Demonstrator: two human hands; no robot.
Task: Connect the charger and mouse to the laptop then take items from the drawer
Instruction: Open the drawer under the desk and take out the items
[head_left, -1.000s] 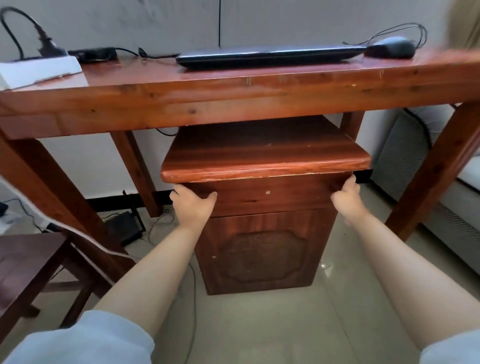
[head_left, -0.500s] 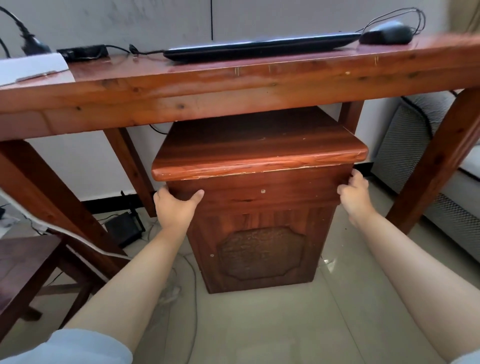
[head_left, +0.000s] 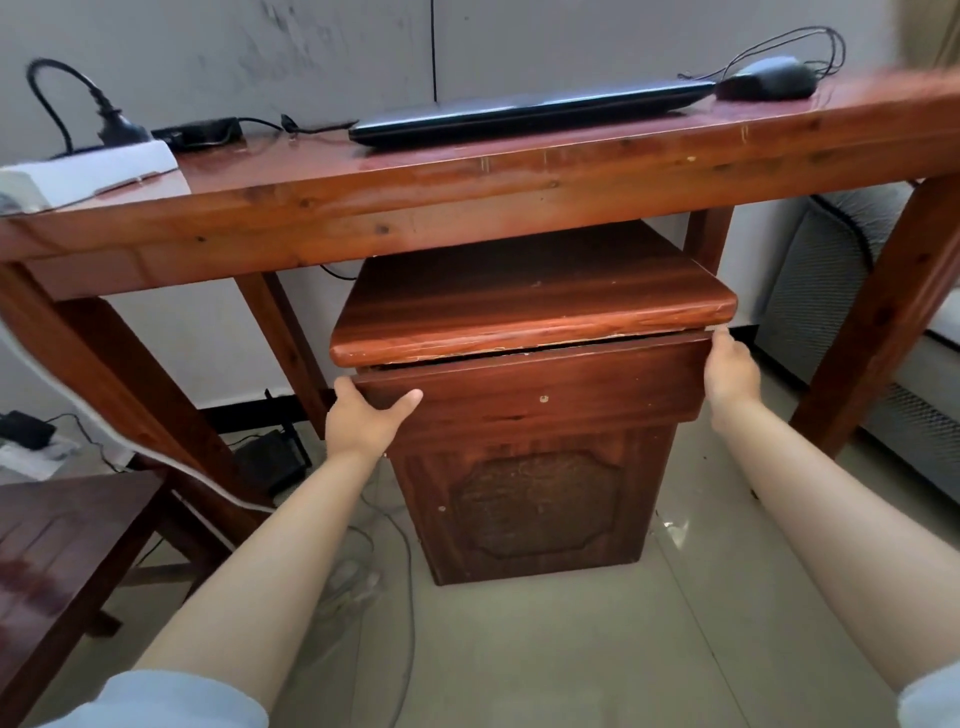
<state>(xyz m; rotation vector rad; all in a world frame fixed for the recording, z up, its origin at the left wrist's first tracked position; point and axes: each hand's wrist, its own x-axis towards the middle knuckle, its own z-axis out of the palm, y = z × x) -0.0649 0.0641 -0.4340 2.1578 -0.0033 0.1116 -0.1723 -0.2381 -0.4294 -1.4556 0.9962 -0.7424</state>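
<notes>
Now the drawer (head_left: 524, 387) stands slightly pulled out from the cabinet (head_left: 530, 499) under the table (head_left: 467, 202), where half a second ago its front sat flush. The left hand (head_left: 363, 421) and right hand (head_left: 730, 376) clasp its two end corners. Contents remain hidden. Judgement: laptop (head_left: 524, 111) and mouse (head_left: 766, 79) appear cabled; further pulling is needed.

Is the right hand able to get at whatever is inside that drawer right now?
Probably not yet. The drawer shows only a thin gap under the cabinet top, too narrow to reach into, and the right hand and left hand are both gripping its sides.
</notes>
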